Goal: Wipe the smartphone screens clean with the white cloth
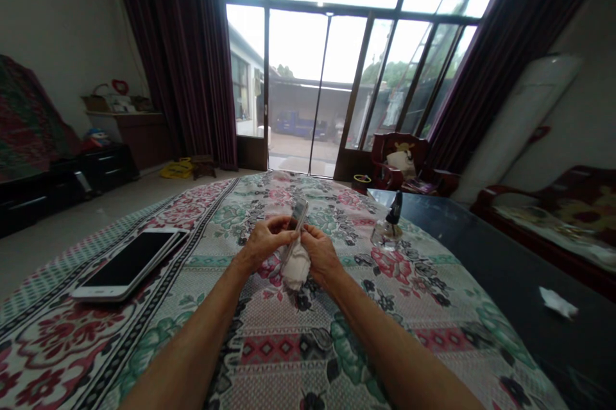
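Note:
Above the middle of the table, my left hand (264,244) is closed on the edge of a phone (299,212), which stands tilted nearly edge-on to me. My right hand (323,255) is closed on a crumpled white cloth (296,269) and presses it against the phone's right side. The cloth's lower part hangs below both hands. Some fingertips are hidden behind the phone and cloth. To the right of my hands stands a clear spray bottle (385,234) with a black nozzle. On the left lies a white phone (128,264), stacked on another device.
A flowered tablecloth (269,346) covers the table. Beside it on the right is a dark glossy surface (486,269) with a crumpled white tissue (558,303). Wooden chairs (380,140) stand beyond, and a glass sliding door (312,95) is at the back.

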Tool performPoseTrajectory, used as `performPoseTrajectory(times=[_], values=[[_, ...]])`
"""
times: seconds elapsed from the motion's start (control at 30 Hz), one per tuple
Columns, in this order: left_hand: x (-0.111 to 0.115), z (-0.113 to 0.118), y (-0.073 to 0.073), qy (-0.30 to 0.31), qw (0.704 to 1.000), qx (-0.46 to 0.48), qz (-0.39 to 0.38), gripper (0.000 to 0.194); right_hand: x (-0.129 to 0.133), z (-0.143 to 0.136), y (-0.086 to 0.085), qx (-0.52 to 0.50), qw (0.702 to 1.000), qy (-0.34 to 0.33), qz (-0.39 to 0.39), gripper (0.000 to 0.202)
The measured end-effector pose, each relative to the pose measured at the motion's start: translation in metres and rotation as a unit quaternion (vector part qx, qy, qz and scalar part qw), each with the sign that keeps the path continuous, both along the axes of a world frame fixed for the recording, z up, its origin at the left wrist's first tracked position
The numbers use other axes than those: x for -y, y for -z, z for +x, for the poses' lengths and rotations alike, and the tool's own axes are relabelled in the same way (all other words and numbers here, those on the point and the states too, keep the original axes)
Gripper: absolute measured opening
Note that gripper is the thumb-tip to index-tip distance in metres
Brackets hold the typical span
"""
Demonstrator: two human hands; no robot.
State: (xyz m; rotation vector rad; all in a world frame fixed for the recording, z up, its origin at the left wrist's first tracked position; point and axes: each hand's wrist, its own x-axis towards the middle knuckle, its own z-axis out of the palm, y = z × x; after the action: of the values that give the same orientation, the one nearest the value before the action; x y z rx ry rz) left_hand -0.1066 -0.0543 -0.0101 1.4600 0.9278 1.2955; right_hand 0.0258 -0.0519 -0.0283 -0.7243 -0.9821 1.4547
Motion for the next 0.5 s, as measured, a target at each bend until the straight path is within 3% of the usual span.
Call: performPoseTrajectory(times=[0.27, 0.4, 0.5], values=[[-0.004, 0.004, 0.009, 0.052, 0.997, -0.046, 0.028, 0.035, -0.013, 0.026, -0.025, -0.003, 0.998, 0.056, 0.035, 0.034], [-0.003, 0.007, 0.009, 0.021, 0.997, -0.071, 0.024, 0.037, -0.013, 0.026, -0.027, 0.001, 0.996, 0.082, 0.041, 0.036], [-0.002, 0.004, 0.007, -0.020, 0.998, -0.052, 0.001, 0.036, -0.007, 0.018, -0.019, 0.020, 0.999, 0.038, 0.024, 0.036]])
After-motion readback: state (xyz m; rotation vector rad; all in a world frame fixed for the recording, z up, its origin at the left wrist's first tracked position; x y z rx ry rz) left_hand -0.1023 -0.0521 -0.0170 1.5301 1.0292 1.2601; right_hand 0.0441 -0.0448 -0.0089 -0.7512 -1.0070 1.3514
